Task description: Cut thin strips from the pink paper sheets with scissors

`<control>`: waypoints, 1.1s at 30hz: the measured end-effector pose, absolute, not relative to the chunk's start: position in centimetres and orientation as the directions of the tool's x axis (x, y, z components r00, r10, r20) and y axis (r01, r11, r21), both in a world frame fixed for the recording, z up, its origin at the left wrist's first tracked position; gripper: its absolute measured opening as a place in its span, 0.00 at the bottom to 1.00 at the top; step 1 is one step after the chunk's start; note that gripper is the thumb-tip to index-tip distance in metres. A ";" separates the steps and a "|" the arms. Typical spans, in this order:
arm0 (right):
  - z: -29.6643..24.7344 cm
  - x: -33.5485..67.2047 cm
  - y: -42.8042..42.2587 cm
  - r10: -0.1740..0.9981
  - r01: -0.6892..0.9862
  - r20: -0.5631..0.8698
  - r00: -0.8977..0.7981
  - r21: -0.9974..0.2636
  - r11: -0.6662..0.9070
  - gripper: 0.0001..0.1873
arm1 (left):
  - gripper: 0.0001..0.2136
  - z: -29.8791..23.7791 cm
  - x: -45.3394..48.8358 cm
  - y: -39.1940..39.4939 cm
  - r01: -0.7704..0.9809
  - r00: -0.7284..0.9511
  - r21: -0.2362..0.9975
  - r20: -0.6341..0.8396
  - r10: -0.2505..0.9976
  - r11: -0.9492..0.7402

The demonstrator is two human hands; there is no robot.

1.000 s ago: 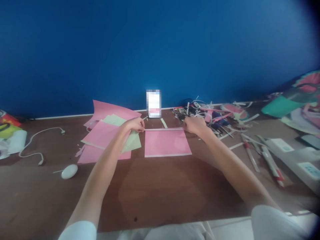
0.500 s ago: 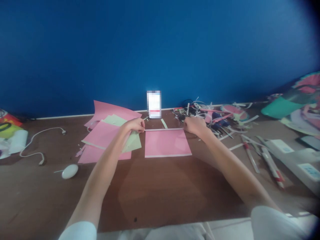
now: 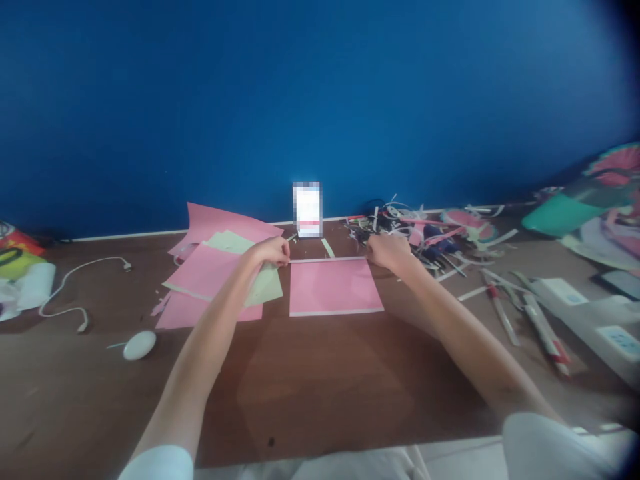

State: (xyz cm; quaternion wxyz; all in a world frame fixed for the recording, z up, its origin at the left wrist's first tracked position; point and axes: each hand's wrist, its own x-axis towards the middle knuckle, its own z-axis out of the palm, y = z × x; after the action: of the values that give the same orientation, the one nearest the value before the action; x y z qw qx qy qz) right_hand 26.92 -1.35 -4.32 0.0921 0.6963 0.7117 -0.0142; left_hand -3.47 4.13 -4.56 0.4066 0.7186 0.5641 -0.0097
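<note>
A pink sheet of paper (image 3: pixel 335 288) lies flat on the table, with a white band along its near edge. Along its far edge runs a narrow white strip (image 3: pixel 329 259), stretched straight between my hands. My left hand (image 3: pixel 273 251) is closed in a pinch at the strip's left end, just beyond the sheet's far left corner. At the other end, my right hand (image 3: pixel 387 251) pinches the strip near the far right corner. The fingertips of both hands are partly hidden. My left wrist passes over a pale green sheet (image 3: pixel 267 285).
Pink sheets (image 3: pixel 205 270) are stacked on the left, near a white cable (image 3: pixel 70 270) and a white oval object (image 3: pixel 140 345). A lit phone (image 3: pixel 309 210) stands by the blue wall. Tangled paper strips (image 3: pixel 425 230), a cutter (image 3: pixel 547 337) and a pen (image 3: pixel 503 313) lie right.
Almost nothing differs. Both hands keep their places at the ends of the strip, and the view has shifted very slightly.
</note>
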 end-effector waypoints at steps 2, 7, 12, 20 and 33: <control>-4.3 26.9 -1.4 0.989 0.993 -0.147 -0.016 0.109 0.032 0.18 | 0.07 -4.6 -3.5 4.1 0.816 0.363 0.577 -0.474 0.802 -0.028; -4.2 26.9 -1.4 0.988 0.991 -0.153 -0.014 0.128 0.034 0.18 | 0.07 -4.6 -3.4 4.0 0.811 0.374 0.584 -0.472 0.798 -0.035; -4.1 26.8 -1.3 0.986 0.992 -0.165 0.002 0.122 0.018 0.18 | 0.06 -4.6 -3.3 3.9 0.805 0.386 0.592 -0.474 0.791 -0.037; -4.3 26.9 -1.2 0.989 0.993 -0.149 -0.012 0.116 0.030 0.18 | 0.05 -4.8 -3.4 4.1 0.817 0.386 0.574 -0.467 0.796 -0.060; -4.3 26.9 -1.2 0.987 0.993 -0.157 -0.012 0.114 0.030 0.18 | 0.07 -5.2 -3.5 4.3 0.807 0.377 0.590 -0.458 0.805 -0.042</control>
State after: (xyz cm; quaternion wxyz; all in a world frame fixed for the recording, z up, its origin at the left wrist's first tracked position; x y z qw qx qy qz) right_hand 26.91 -1.24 -4.27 0.0964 0.6963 0.7111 -0.0145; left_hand -3.55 4.26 -5.17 0.4090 0.7218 0.5583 -0.0008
